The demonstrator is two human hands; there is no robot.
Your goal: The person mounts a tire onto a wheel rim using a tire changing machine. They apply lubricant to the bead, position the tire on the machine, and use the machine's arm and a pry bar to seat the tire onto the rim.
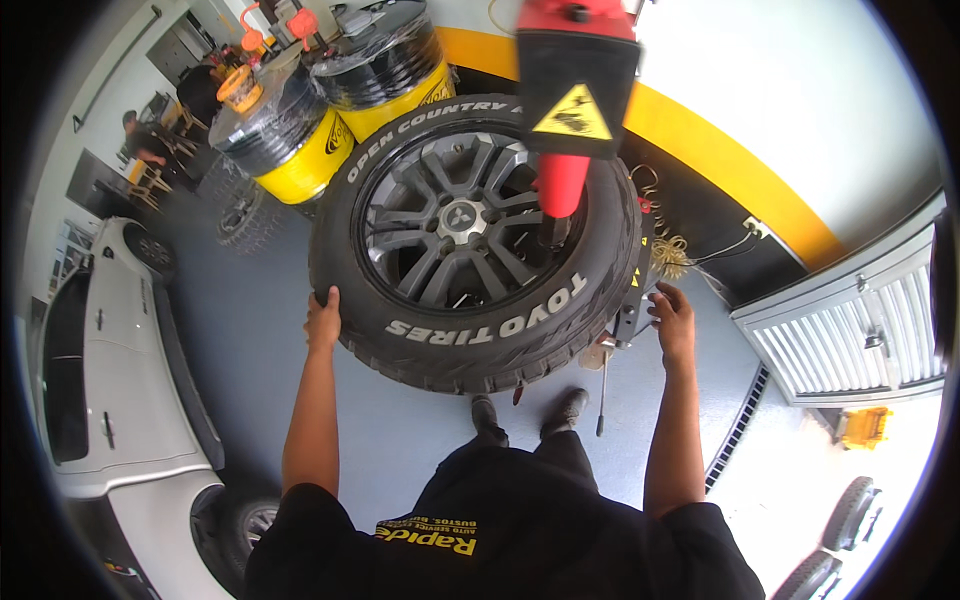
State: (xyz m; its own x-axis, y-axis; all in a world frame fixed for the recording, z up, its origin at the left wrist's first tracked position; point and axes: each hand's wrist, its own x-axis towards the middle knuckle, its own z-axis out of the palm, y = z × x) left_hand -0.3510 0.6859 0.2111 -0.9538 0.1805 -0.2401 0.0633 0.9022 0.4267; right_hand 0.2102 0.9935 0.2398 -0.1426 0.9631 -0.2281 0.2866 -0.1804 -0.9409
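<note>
The tyre (487, 335) is matt black rubber, rough at its blocky tread (462, 380); its wheel (433, 286) is satin dark-grey metal with a shinier centre cap (462, 219). Towards one o'clock, a machine arm (563, 183) has a smooth red surface. At eleven, glossy yellow drums (305, 160) wear crinkled, clear plastic film (268, 115). At three, a ridged metal panel (850, 330); at nine, a truck (130, 400) in glossy paint; at six, a matt black cloth shirt (540, 510).

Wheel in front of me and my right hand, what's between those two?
In the head view, a black machine part with yellow markings shows between the wheel and your right hand.
</note>
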